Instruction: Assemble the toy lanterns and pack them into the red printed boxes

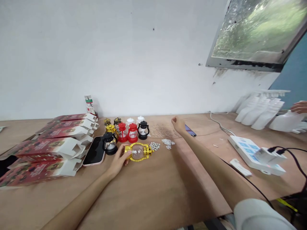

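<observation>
My left hand (120,158) grips the base of a gold lantern (138,151) with a clear globe, tipped on its side just above or on the table. My right hand (178,125) is raised farther back, its fingers pinched together beside thin wire pieces (159,131) spread on the table. Whatever it may hold is too small to make out. Small round grey discs (155,146) and white flat bits (168,142) lie in heaps beyond the lantern. Upright behind my left hand stand several small lanterns, among them a black lantern (110,144) and a red lantern (132,133).
Red printed boxes (69,148) lie in a row on the left, beside a phone (94,150). Another phone (190,130) is partly behind my right wrist. A power strip (254,155) with cables sits at right. White plastic pieces (261,110) stand near another person's hand (299,107).
</observation>
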